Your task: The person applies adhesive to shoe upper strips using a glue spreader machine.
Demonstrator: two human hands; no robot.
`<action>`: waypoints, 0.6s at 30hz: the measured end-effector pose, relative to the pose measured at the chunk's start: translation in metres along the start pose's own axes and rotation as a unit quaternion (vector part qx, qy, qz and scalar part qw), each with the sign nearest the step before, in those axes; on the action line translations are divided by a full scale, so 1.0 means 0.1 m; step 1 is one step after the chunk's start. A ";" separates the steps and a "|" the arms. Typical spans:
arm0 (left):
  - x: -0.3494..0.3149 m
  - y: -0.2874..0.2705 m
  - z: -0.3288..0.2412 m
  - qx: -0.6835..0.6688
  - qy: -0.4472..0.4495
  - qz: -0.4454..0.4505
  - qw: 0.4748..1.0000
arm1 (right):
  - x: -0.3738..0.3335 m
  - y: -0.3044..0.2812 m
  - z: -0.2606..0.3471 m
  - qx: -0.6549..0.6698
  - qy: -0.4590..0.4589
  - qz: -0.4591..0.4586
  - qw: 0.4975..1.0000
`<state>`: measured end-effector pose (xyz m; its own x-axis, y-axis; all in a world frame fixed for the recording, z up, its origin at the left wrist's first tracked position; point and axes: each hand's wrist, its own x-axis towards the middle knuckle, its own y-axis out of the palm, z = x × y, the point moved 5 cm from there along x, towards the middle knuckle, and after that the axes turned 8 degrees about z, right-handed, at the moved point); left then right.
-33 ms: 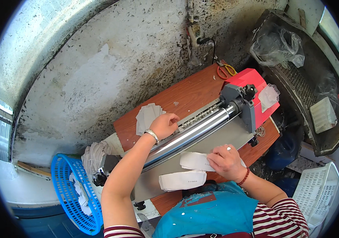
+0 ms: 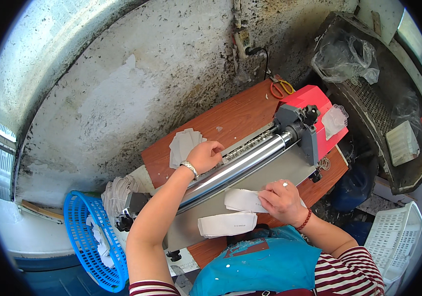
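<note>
My right hand (image 2: 283, 201) pinches a stack of white slips (image 2: 244, 201) over the front metal plate of a roller machine (image 2: 297, 167). A second stack of white slips (image 2: 227, 224), with small print on it, lies just nearer to me. Across the shiny steel roller (image 2: 240, 165) reaches my left arm. Behind the roller, my left hand (image 2: 206, 157) has its fingers curled down and together; whatever lies under the fingertips is hidden. More pale slips (image 2: 185, 145) are fanned out on the table beside that hand.
The machine stands on a brown wooden table (image 2: 245, 108) against a stained wall. Scissors (image 2: 282, 88) lie at the far end. A blue basket (image 2: 90, 241) with white scraps stands left, near bundled pale cord (image 2: 119, 195). A white basket (image 2: 393, 239) is at right.
</note>
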<state>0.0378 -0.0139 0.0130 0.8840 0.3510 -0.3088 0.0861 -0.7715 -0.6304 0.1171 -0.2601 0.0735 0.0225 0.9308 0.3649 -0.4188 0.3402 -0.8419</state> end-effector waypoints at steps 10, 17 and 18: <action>0.02 0.11 -0.12 -0.056 0.011 0.061 0.997 | -0.19 0.24 -0.60 0.437 0.339 0.065 0.830; 0.13 0.15 -0.05 -0.015 0.022 0.061 0.998 | -0.07 0.22 -0.65 0.427 0.367 0.019 0.826; 0.15 0.15 -0.06 -0.049 0.019 0.070 0.996 | -0.05 0.16 -0.61 0.350 0.318 -0.023 0.881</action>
<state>0.0546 -0.0230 0.0033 0.9070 0.2174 -0.3608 0.0034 -0.8602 -0.5099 0.1655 -0.2512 0.0338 0.4655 0.8803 -0.0916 -0.8561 0.4216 -0.2990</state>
